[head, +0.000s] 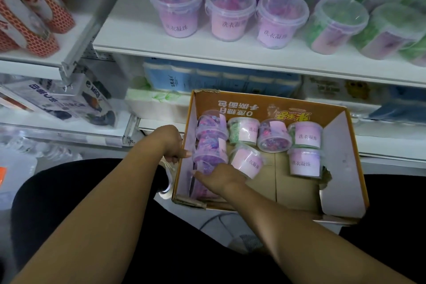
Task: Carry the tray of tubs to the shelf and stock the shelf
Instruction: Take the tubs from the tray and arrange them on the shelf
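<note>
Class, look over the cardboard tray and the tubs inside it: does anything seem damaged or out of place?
Yes. The cardboard tray is torn: its right wall has a ragged gap near the front corner. Inside, the tubs lie tipped on their sides, not upright like the shelf tubs. The left hand grips the tray's left wall; the right hand reaches a purple tub.

The right hand [221,176] covers the lower part of a purple tub [208,157] at the cardboard tray [341,182]'s nine-o'clock wall, so its grip is unclear. Green tubs [391,30] at two o'clock run off the frame edge (labels blurred).
</note>
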`<state>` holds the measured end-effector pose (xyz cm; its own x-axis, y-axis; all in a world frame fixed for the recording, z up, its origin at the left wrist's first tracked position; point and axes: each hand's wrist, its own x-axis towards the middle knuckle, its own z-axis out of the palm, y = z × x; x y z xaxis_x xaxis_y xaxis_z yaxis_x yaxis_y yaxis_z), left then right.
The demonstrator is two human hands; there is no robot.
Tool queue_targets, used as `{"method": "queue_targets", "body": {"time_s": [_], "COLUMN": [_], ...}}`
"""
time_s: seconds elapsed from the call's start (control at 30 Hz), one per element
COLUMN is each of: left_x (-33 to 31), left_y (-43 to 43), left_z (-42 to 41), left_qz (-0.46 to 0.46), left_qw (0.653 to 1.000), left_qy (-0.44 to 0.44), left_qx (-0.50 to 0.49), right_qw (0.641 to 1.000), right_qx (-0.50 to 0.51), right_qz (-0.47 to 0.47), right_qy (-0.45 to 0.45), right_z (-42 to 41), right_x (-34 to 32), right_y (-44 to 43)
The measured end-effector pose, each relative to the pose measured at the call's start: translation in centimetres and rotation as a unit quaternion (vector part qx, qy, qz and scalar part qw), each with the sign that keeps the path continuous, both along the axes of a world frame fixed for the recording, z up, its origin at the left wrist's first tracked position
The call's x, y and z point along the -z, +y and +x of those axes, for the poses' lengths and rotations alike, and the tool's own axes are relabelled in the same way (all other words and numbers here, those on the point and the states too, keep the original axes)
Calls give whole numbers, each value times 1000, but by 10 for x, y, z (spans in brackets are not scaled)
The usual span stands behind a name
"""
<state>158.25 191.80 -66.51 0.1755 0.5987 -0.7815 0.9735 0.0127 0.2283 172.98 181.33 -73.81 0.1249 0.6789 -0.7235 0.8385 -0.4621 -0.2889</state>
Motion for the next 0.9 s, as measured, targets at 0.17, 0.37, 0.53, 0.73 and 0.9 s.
{"method": "queue_targets", "body": {"time_s": [0.17, 0.37, 0.53, 0.73, 0.9], "left_x": [-2, -4, -4, -21, -65], "left_y": [1, 3, 5, 9, -8], "left_z": [-1, 0, 2, 3, 7], "left_qz": [-4, -13, -12, 217, 37], "left_qw": [1000, 1000, 999, 971, 928], "left_qy": [8, 17, 34, -68, -342], "left_qx": [8, 11, 26, -68, -141], "right_qw": [999, 983, 939, 851, 794], "right_qx": [10, 168, 300, 393, 442], "right_qz": [5, -2, 21, 29, 65], "right_qy": [-47, 73, 170, 347, 413], "right_z": [-3, 40, 60, 76, 86], "right_x": [5, 19, 15, -40, -84], "right_y": [-3, -12, -30, -36, -13]}}
